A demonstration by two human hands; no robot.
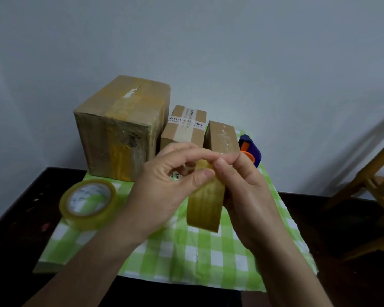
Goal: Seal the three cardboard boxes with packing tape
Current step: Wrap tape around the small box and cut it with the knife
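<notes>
Head view: left hand (164,187) and right hand (246,196) gripped brown packing tape roll (205,207) at frame centre, fingertips pinched at its top edge. Three cardboard boxes (122,129) stood behind on green checked cloth (186,251). Spare clear roll (88,203) lay lower left. Advice: find loose end by nail, peel slowly, keep strip flat.

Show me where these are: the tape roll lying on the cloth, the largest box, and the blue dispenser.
tape roll (88,203), head view, its upper face.
largest box (114,142), head view, front side.
blue dispenser (252,150), head view, blue body.
</notes>
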